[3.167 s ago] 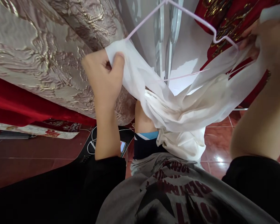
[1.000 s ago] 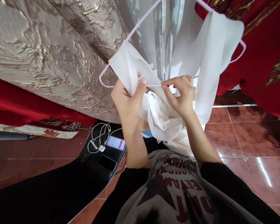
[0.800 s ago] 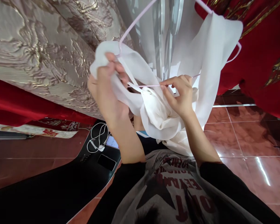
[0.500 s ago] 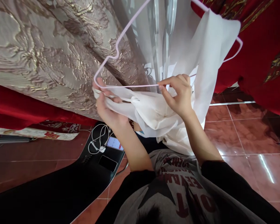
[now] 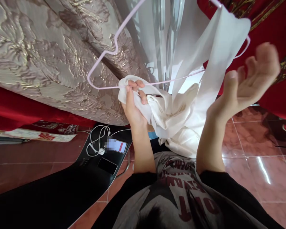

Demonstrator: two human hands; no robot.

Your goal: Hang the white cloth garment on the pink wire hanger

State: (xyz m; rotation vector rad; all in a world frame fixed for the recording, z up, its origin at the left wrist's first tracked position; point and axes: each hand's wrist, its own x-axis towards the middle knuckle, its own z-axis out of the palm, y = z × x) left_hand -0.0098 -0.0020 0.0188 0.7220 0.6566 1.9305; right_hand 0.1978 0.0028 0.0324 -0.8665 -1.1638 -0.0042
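A pale pink clothes hanger (image 5: 102, 62) spans the upper middle of the head view, its thin lower bar running left to right. White cloth (image 5: 186, 105) drapes over its right shoulder and hangs down to my lap in loose folds. My left hand (image 5: 135, 101) is closed around an edge of the cloth, with the hanger's bar passing across its fingers. At the right, my right hand (image 5: 248, 79) is raised with palm up and fingers apart, slightly blurred, holding nothing. It is clear of the cloth and close to the hanger's right end.
Embossed gold-beige curtain (image 5: 38, 60) fills the upper left, and red fabric (image 5: 259, 73) hangs at the right. A black bench-like surface (image 5: 50, 187) at lower left carries a lit phone (image 5: 120, 145), a dark phone (image 5: 107, 166) and white earphones (image 5: 92, 148). Reddish tiles (image 5: 243, 178) cover the floor.
My right hand has let go of the hanger's lower bar and moved right, opening. My left hand has shifted right along the bar with the cloth, away from the hanger's left corner.
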